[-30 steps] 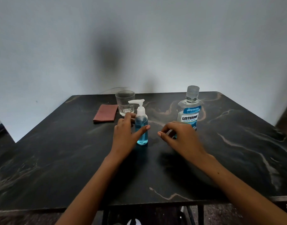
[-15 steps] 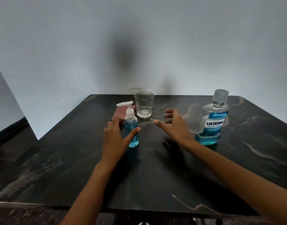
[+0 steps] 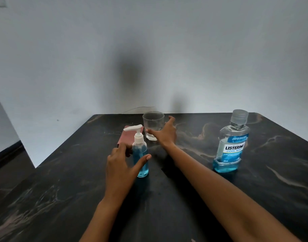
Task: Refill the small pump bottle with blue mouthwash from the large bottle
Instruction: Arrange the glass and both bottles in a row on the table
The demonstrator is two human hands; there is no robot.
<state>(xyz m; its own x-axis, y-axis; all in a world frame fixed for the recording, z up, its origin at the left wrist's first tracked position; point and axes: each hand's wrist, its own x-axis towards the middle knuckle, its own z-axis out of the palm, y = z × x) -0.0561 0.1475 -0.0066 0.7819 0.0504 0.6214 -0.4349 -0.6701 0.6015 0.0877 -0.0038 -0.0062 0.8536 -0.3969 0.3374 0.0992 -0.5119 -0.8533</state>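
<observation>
The left hand (image 3: 119, 165) cups the pump bottle (image 3: 140, 152) standing on the table (image 3: 254, 189), thumb against its front, fingers behind. The right hand (image 3: 164, 134) wraps the glass (image 3: 153, 124) just behind. The mouthwash bottle (image 3: 232, 142) stands capped, well right.

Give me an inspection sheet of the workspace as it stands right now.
Surface: dark marbled table, set against a pale wall.
Job's things: small pump bottle upright, holding blue liquid, pump on; large mouthwash bottle upright at the right, capped, blue liquid only near the bottom.
Clutter: clear glass behind the pump bottle; reddish folded cloth to its left.
Grippers: left hand around the pump bottle with fingers loosely spread, firm grip unclear; right hand reaches to the glass, thumb and fingers either side of it.
Cables: a thin wire-like line on the wall behind the glass, unclear.
Surroundings: dark floor at the left.
</observation>
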